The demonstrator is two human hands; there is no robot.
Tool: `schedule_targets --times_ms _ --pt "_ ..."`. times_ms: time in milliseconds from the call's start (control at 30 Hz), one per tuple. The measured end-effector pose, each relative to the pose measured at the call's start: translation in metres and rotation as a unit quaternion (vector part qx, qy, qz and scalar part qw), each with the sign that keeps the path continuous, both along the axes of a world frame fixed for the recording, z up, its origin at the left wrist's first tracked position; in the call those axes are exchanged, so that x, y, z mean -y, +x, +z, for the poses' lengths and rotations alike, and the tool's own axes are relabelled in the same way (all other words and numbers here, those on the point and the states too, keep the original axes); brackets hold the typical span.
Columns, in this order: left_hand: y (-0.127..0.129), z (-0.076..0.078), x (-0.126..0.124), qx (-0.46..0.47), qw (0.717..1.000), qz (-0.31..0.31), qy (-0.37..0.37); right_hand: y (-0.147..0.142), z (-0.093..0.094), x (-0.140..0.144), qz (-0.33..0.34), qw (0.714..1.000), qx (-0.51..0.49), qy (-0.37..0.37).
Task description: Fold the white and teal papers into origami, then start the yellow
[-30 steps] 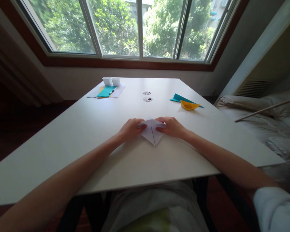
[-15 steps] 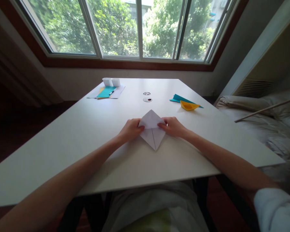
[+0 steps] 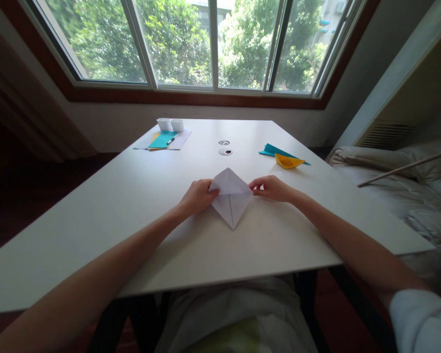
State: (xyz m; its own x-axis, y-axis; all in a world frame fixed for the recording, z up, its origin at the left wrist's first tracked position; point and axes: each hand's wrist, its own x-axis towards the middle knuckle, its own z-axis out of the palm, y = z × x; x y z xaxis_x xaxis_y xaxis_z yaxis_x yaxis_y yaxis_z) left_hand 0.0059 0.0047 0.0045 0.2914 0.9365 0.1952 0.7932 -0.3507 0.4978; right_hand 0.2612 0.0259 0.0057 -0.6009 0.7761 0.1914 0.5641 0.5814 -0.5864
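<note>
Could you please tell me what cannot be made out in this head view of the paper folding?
- Left hand fingertips: hidden under the white folded paper.
- Right hand: whether it touches the paper, unclear.
- Marker on the teal sheet: too small.
- Two round table marks: too small.

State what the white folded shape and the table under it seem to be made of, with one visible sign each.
White folded shape: thin matt paper; it holds sharp creases and a centre fold line. Table: probably laminate or painted board, smooth with a faint sheen; its core is hidden.

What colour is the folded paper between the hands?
White, plain; the paper shows best in the head view.
</note>
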Motion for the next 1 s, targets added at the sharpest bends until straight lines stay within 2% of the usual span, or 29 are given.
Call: schedule_targets --times_ms 467,767,1000 --pt "0.003 0.002 0.001 0.001 1.0 0.007 -0.003 -0.011 -0.003 0.004 0.004 0.999 -0.037 0.021" --pt "0.005 0.002 0.003 0.008 1.0 -0.008 -0.001 -0.022 -0.009 0.008 -0.038 0.998 -0.046 0.027" --pt "0.006 0.002 0.005 0.012 1.0 -0.024 0.006 -0.031 -0.012 0.012 -0.068 0.996 -0.008 0.056"
